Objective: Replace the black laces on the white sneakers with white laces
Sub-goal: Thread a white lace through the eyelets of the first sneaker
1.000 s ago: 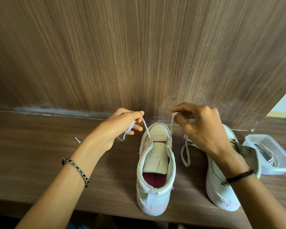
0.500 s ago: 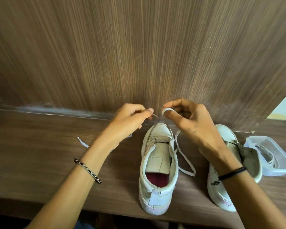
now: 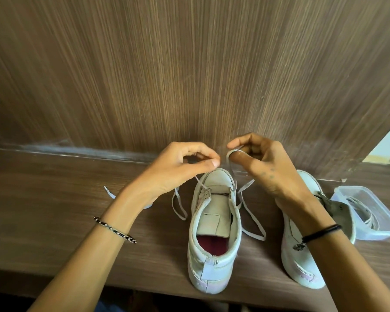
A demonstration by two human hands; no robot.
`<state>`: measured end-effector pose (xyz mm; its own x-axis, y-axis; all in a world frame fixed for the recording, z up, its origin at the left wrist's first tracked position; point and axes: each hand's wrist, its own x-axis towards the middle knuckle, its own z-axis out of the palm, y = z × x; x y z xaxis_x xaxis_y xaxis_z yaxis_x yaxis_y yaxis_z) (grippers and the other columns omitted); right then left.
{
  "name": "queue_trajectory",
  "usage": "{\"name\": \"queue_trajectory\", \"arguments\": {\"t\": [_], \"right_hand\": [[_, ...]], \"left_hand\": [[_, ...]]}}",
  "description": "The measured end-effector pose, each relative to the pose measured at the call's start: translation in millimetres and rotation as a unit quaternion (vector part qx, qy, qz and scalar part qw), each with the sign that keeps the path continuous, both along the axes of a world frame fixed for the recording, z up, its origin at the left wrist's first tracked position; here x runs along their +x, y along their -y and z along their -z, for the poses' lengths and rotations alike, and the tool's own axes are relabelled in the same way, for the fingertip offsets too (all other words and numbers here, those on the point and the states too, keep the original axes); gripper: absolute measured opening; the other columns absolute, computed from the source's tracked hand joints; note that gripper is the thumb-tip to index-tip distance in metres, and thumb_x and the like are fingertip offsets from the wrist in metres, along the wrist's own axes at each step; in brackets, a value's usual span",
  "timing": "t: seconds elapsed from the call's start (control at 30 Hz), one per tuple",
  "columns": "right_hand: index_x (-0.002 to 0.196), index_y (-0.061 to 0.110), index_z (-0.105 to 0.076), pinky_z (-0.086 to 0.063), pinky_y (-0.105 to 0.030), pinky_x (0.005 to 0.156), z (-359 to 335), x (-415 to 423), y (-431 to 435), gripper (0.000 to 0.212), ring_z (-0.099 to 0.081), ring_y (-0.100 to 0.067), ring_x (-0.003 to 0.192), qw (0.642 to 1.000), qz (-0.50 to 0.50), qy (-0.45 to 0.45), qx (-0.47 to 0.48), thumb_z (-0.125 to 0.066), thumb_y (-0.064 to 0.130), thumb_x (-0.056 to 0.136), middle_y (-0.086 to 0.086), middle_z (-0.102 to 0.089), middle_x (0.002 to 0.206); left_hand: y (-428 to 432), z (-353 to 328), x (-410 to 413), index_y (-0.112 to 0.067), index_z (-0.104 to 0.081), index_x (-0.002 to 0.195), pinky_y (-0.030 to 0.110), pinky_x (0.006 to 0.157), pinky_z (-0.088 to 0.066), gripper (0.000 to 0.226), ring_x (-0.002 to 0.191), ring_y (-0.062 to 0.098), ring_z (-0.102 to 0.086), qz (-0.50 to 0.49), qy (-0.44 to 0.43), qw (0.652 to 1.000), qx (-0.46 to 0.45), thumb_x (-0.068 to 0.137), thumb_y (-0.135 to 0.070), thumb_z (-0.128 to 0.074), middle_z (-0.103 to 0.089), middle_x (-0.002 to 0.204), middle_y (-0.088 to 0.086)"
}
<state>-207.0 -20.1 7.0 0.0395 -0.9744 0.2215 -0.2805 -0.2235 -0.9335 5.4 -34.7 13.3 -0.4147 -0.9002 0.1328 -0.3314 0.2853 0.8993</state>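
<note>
- White canvas sneaker [image 3: 214,233] stands on the brown wood-grain worktop [image 3: 54,210], heel toward the person and toe against the wood-grain wall panel [image 3: 189,64]. This probably leaves the eyelet rows open to view and reach.
- Flat white lace [image 3: 179,206] is threaded through the eyelets nearest this sneaker's toe only, with a bar crossing the tongue there. No black lace shows on the shoe.
- Left hand [image 3: 178,167] is above the sneaker's toe, on its left side. Its fingers [image 3: 213,163] pinch the left strand between thumb and forefinger, and the strand runs taut down to the left eyelet.
- Right hand [image 3: 263,167] is above the toe on the right side. Its fingers [image 3: 236,157] are curled, with the right strand looped over the thumb and pinched.
- Both strands are lifted together — likely to even the two lengths before crossing to the next eyelets.
- Slack trails onto the worktop on both sides of the sneaker; one tip lies well off to its left.
- Second white sneaker [image 3: 295,260] sits just right of the first, tongue flopped open and no lace visible — judged next in line.
- Clear plastic rectangular tub [image 3: 387,221] is further right of the sneaker and holds a pale coiled lace, kept within reach.
</note>
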Motion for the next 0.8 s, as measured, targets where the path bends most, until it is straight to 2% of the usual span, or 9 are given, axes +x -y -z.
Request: {"name": "queue_trajectory", "arguments": {"t": [0.07, 0.13, 0.2, 0.3, 0.4, 0.53, 0.63, 0.7, 0.8], "right_hand": [[0.101, 0.024, -0.071, -0.048, -0.018, 0.065, 0.5, 0.1, 0.2, 0.017, -0.065, -0.003, 0.068, 1.000, -0.002, -0.024, -0.003, -0.073, 0.011, 0.090, 0.012, -0.070, 0.074], [0.102, 0.027, -0.069, -0.057, -0.029, 0.075, 1.7, 5.4, -0.8, 0.019, -0.072, -0.012, 0.079, 0.999, -0.009, -0.037, -0.003, -0.074, 0.013, 0.089, 0.006, -0.075, 0.081], [0.101, 0.025, -0.066, -0.059, -0.036, 0.083, 2.7, 11.2, -2.1, 0.017, -0.074, -0.017, 0.086, 0.999, -0.009, -0.033, 0.002, -0.075, 0.015, 0.089, 0.000, -0.076, 0.087], [0.096, 0.020, -0.066, -0.058, -0.036, 0.082, 0.0, 12.3, -3.7, 0.016, -0.073, -0.018, 0.086, 1.000, -0.012, -0.026, 0.003, -0.080, 0.018, 0.087, -0.001, -0.075, 0.085], [0.094, 0.014, -0.072, -0.056, -0.024, 0.079, -5.2, 5.5, -4.6, 0.012, -0.071, -0.013, 0.083, 0.999, -0.046, -0.007, 0.024, -0.081, 0.019, 0.087, -0.003, -0.076, 0.086], [0.094, 0.009, -0.080, -0.053, -0.016, 0.075, -11.4, -3.1, -8.0, 0.011, -0.073, -0.008, 0.080, 0.998, -0.054, 0.018, 0.009, -0.079, 0.018, 0.088, -0.001, -0.079, 0.085], [0.091, -0.004, -0.078, -0.041, -0.012, 0.059, -13.1, -10.9, -7.2, 0.016, -0.058, 0.001, 0.057, 0.996, 0.005, 0.088, -0.018, -0.077, 0.012, 0.089, 0.009, -0.072, 0.067], [0.088, -0.001, -0.078, -0.033, -0.018, 0.056, -15.3, -15.6, -5.3, 0.016, -0.043, -0.003, 0.055, 0.990, 0.035, 0.135, -0.024, -0.077, 0.016, 0.089, 0.006, -0.068, 0.068], [0.092, 0.008, -0.078, -0.032, -0.017, 0.053, -17.5, -15.3, -5.2, 0.013, -0.038, -0.009, 0.059, 0.981, 0.034, 0.190, -0.011, -0.076, 0.020, 0.091, -0.002, -0.070, 0.078]], "left_hand": [[-0.2, 0.1, 1.5, -0.031, -0.071, 0.116, 0.035, 0.107, -0.044, 0.032, 0.114, 0.000, -0.063, 0.000, -0.012, 1.000, 0.007, 0.086, -0.031, -0.080, -0.073, 0.114, -0.014], [-1.7, -1.3, -0.5, -0.035, -0.064, 0.126, 0.041, 0.113, -0.040, 0.049, 0.121, -0.001, -0.060, 0.018, -0.005, 1.000, 0.019, 0.081, -0.034, -0.084, -0.071, 0.121, -0.017], [-2.9, -2.8, -3.6, -0.037, -0.063, 0.128, 0.046, 0.116, -0.037, 0.057, 0.121, -0.003, -0.059, 0.021, 0.004, 1.000, 0.018, 0.076, -0.036, -0.086, -0.072, 0.119, -0.017], [-2.4, -2.7, -5.5, -0.030, -0.071, 0.118, 0.048, 0.114, -0.040, 0.048, 0.112, 0.001, -0.066, 0.002, -0.009, 1.000, 0.006, 0.074, -0.029, -0.088, -0.077, 0.107, -0.011], [-0.9, 0.8, -1.9, -0.026, -0.075, 0.112, 0.052, 0.112, -0.043, 0.034, 0.105, 0.010, -0.071, 0.006, -0.035, 0.999, 0.011, 0.080, -0.022, -0.086, -0.079, 0.099, -0.003], [3.0, 5.8, 6.1, -0.027, -0.079, 0.102, 0.043, 0.107, -0.048, 0.021, 0.102, 0.010, -0.071, -0.013, -0.011, 1.000, 0.007, 0.083, -0.024, -0.085, -0.078, 0.095, -0.004], [8.8, 14.1, 16.2, -0.027, -0.081, 0.093, 0.042, 0.101, -0.052, 0.016, 0.094, 0.009, -0.073, -0.028, 0.027, 0.999, 0.020, 0.081, -0.020, -0.086, -0.078, 0.088, -0.003], [10.6, 18.7, 19.8, -0.029, -0.081, 0.093, 0.046, 0.103, -0.052, 0.016, 0.093, 0.013, -0.073, -0.023, 0.047, 0.998, 0.035, 0.081, -0.020, -0.086, -0.078, 0.088, -0.001], [6.4, 14.8, 14.5, -0.031, -0.078, 0.105, 0.042, 0.105, -0.049, 0.024, 0.102, 0.006, -0.070, 0.008, 0.046, 0.997, 0.055, 0.082, -0.027, -0.085, -0.077, 0.097, -0.006]]}}
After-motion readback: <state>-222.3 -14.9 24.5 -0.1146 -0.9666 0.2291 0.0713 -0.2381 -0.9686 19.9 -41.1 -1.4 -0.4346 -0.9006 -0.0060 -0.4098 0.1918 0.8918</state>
